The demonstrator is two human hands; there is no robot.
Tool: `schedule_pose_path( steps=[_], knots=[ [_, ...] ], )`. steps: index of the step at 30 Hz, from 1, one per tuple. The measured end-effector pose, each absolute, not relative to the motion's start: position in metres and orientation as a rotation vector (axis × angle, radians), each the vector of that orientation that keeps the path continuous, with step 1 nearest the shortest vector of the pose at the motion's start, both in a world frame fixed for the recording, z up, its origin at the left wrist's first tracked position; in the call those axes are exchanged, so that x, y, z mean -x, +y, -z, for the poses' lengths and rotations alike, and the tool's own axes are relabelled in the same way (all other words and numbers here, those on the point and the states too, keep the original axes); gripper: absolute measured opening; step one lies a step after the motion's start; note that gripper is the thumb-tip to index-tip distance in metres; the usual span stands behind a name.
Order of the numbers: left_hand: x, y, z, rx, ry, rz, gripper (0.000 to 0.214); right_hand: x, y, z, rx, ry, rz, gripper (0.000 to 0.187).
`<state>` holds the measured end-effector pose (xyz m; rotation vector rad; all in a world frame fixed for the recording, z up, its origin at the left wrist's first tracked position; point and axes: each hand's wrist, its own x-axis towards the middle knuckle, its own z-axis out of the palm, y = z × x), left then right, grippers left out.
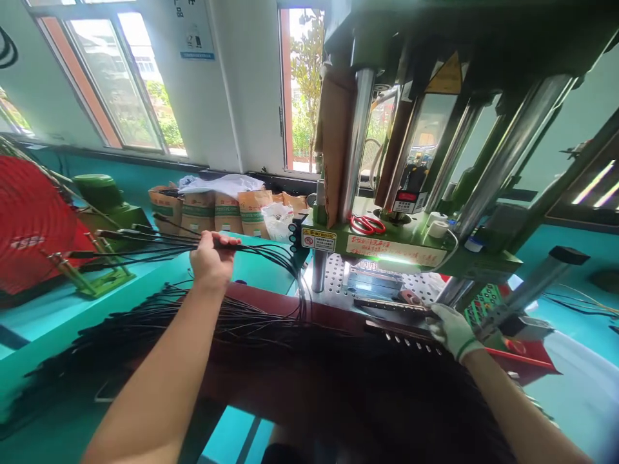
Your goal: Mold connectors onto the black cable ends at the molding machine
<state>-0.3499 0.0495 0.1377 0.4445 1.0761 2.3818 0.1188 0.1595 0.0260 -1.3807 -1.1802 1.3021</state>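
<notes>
My bare left hand (pixel 213 261) is closed around a bundle of black cables (pixel 265 251), held up at the left of the press. Its connector ends (pixel 126 235) stick out to the left, and the other side droops over the table edge. My right hand (pixel 452 330), in a white glove with a green cuff, is closed on the right end of a long dark metal bar (pixel 391 305) at the front of the press. Just below lies a second dark bar with a row of shiny pieces (pixel 411 343). Many more black cables (pixel 159 316) are spread across the dark red table.
A green press (pixel 483 261) with steel columns stands ahead, with red scissors (pixel 367 224) and white rolls (pixel 438 227) on its ledge. Under it is a metal mould block (pixel 372 283). Paper sacks (pixel 227 209) line the wall. A red fan-like guard (pixel 33 225) stands left.
</notes>
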Motion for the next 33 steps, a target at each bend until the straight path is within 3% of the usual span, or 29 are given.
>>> schedule_pose_path(
  steps=[4,8,10,16,21,24,27,30,33],
  knots=[
    [0.388,0.09,-0.079,-0.23,1.536,-2.158,0.022,-0.137,0.159,-0.026,1.46,-1.558,-1.227,0.024],
    [0.393,0.117,-0.026,-0.191,1.764,-1.899,0.024,-0.147,0.172,-0.027,1.629,-2.467,-0.392,0.027],
    [0.392,0.126,-0.013,-0.213,1.801,-1.774,0.025,-0.147,0.176,-0.025,1.652,-2.6,-0.24,0.027],
    [0.395,0.132,-0.005,-0.363,1.806,-1.437,0.021,-0.14,0.167,-0.03,1.748,-2.681,-0.047,0.033],
    [0.374,0.119,-0.029,-0.546,1.853,-1.368,0.022,-0.146,0.144,-0.043,1.649,-2.87,-0.003,0.04],
    [0.317,0.094,-0.057,-0.893,1.709,-1.351,0.026,-0.146,0.135,-0.044,1.634,-2.979,0.002,0.039],
    [0.234,0.052,-0.079,-1.192,1.354,-1.052,0.034,-0.141,0.134,-0.047,1.647,-3.031,0.021,0.037],
    [0.156,0.012,-0.078,-1.171,1.031,-0.643,0.044,-0.136,0.139,-0.061,1.668,-3.07,-0.007,0.037],
    [0.101,-0.006,-0.058,-0.971,0.958,-0.655,0.052,-0.131,0.143,-0.081,1.719,-3.054,-0.015,0.035]
  ],
)
